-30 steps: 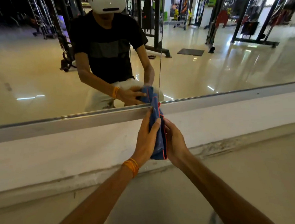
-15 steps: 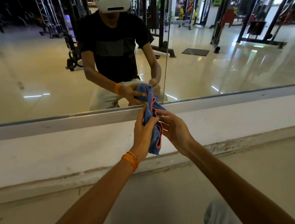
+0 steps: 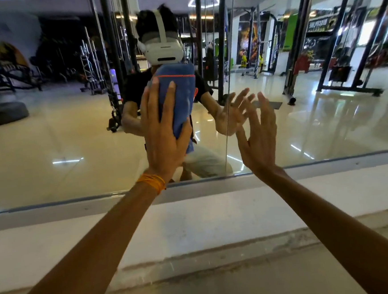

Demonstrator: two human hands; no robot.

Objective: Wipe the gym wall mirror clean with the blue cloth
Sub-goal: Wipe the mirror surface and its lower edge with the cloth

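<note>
Left hand (image 3: 162, 135): fingers straight, palm pressing the folded blue cloth (image 3: 179, 94) flat on the mirror (image 3: 59, 134). Cloth sticks out above its fingertips. Right hand (image 3: 259, 137): empty, fingers spread, beside the cloth, not touching it.

The mirror (image 3: 48, 135) lies open left of the blue cloth (image 3: 179, 97); the right hand (image 3: 257, 141) stands right.
</note>
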